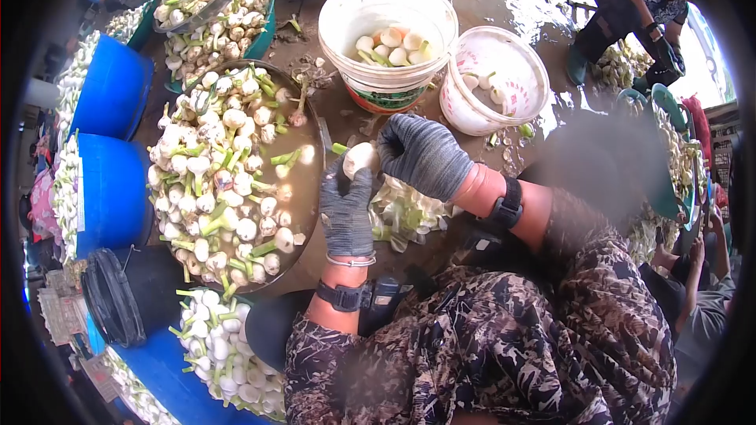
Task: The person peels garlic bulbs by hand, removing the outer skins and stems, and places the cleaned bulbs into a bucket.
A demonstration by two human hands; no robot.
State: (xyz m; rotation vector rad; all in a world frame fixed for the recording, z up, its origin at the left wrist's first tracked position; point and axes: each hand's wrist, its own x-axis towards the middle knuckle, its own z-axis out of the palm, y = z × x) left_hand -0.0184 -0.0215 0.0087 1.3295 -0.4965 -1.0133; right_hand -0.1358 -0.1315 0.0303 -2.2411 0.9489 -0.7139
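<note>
In my left hand [346, 216], gloved in grey, is a white garlic bulb [361, 159] with a short green stem pointing left. The fingers and thumb close around its lower part. My right hand [421, 153], also in a grey glove, is curled shut right at the bulb's right side. Whatever its fingers pinch is hidden. Left of the hands, a wide round pan [309, 122] holds murky water and a heap of garlic bulbs [228, 165] with cut green stems. Pale peelings [405, 212] lie below my right hand.
Ahead stand a tall white bucket [386, 8] with several clean bulbs and a smaller white bucket [492, 47] with a few. Blue tubs [114, 197] and a black bucket [130, 291] line the left. Peeled garlic [228, 354] is heaped at lower left. Another person [638, 16] bends at upper right.
</note>
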